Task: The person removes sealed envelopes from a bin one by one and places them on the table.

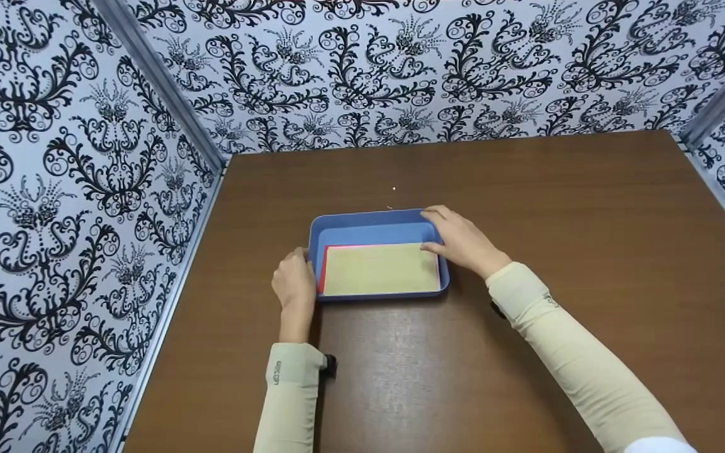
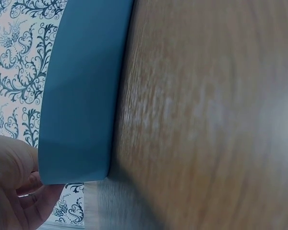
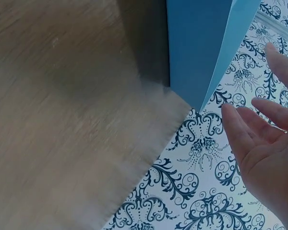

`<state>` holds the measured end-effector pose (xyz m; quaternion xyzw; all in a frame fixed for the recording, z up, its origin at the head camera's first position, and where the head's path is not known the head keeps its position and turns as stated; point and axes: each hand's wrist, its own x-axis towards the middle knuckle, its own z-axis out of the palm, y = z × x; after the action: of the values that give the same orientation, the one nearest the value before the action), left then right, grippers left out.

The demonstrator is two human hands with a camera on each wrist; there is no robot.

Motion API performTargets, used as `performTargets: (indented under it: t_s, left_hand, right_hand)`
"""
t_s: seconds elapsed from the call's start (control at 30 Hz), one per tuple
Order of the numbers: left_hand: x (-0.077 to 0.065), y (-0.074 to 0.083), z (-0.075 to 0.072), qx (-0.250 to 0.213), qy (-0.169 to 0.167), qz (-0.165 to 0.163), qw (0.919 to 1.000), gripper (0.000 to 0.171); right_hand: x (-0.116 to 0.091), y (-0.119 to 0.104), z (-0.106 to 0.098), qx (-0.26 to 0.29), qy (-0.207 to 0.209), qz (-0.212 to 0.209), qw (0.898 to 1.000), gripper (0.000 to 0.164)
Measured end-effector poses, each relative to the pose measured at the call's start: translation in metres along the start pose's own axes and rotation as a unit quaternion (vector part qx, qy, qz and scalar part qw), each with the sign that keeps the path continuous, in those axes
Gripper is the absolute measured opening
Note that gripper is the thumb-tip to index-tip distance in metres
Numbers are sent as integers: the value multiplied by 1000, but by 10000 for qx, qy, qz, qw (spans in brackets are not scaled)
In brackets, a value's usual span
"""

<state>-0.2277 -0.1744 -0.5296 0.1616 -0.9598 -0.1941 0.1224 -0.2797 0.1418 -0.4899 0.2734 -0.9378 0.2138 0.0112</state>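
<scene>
A shallow blue tray (image 1: 369,234) lies on the brown table in the head view. Inside it, along the near side, is a pale yellow rectangular sheet or stack of paper (image 1: 381,270), with a red sheet (image 1: 322,272) showing beneath its left edge. At the tray's left end my left hand (image 1: 294,280) grips the side wall with curled fingers. My right hand (image 1: 463,242) is at the far right corner, thumb and fingers spread. In the right wrist view, those fingers (image 3: 236,127) stand apart from the tray's blue wall (image 3: 197,45).
The wooden table (image 1: 557,207) reaches back to a wall panel with black-and-white scroll patterns (image 1: 400,69). Another patterned panel (image 1: 54,207) runs along the left, with a grey metal post (image 1: 161,82) at the corner. Tiny light specks (image 1: 393,189) lie behind the tray.
</scene>
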Motion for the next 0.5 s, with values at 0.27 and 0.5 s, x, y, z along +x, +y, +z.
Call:
performTargets:
  t_s: [0.27,0.5]
  left_hand:
    - [0,0,0,19,-58,-41,10000,21]
    - [0,0,0,4,-87,-35,10000,21]
  right_hand:
    - [-1,-5,5,-40,-185,-98,9998,55]
    - [0,-9,8,-136,-443,-130,9988,51]
